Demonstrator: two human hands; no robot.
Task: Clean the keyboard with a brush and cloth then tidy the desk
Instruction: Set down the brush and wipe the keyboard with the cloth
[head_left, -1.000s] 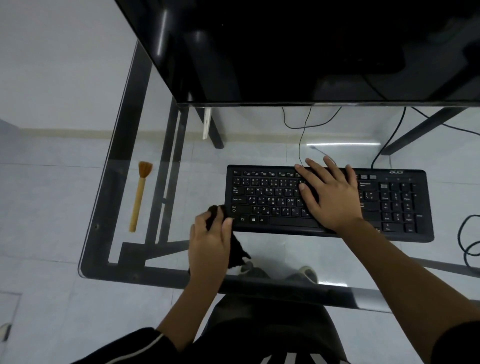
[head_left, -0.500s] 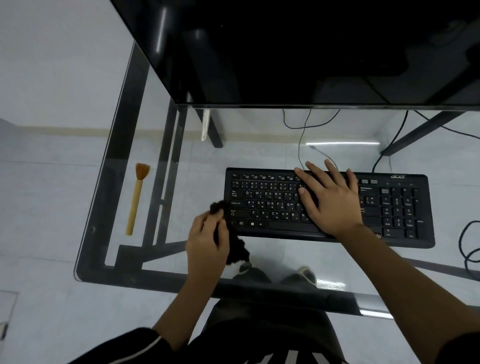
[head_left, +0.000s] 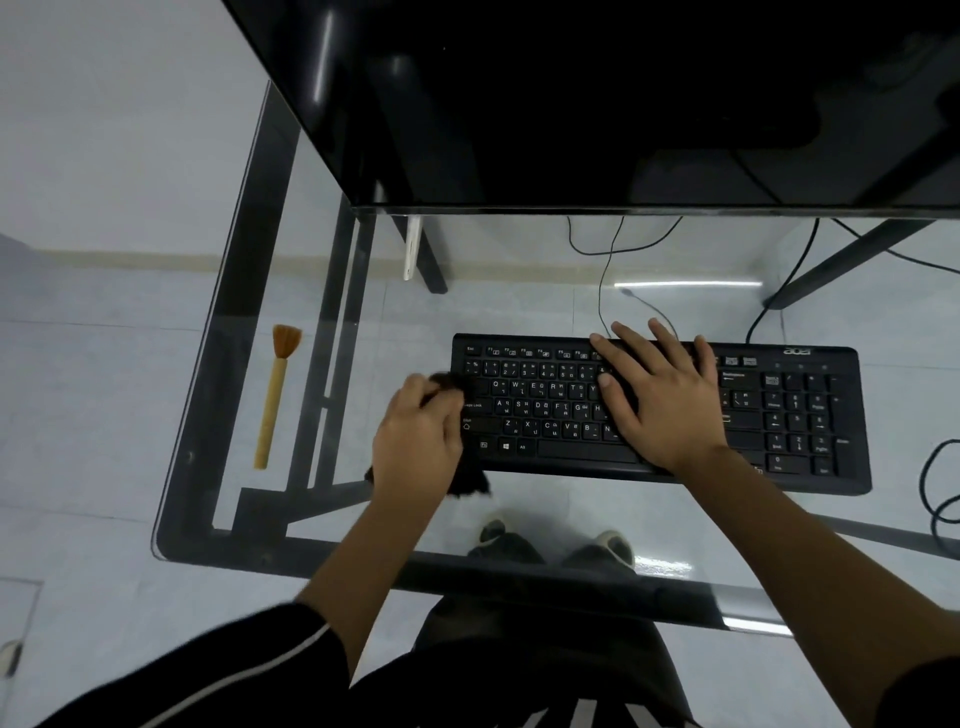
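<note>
A black keyboard (head_left: 795, 415) lies flat on the glass desk (head_left: 545, 525). My left hand (head_left: 418, 441) grips a dark cloth (head_left: 470, 480) and presses it against the keyboard's left edge, near the Caps Lock row. The cloth shows above and below my fingers. My right hand (head_left: 662, 397) rests flat on the middle keys with fingers spread, holding nothing. A wooden brush (head_left: 274, 397) with orange bristles lies on the glass to the far left, bristles pointing away from me.
A large black monitor (head_left: 597, 104) overhangs the back of the desk. Cables (head_left: 602, 275) run behind the keyboard and another cable (head_left: 935, 488) loops at the right edge. The desk's black frame (head_left: 249, 291) and my feet show through the glass.
My left hand has slid the cloth up along the keyboard's left edge, from the bottom corner toward the middle rows. My right hand stays flat on the keys.
</note>
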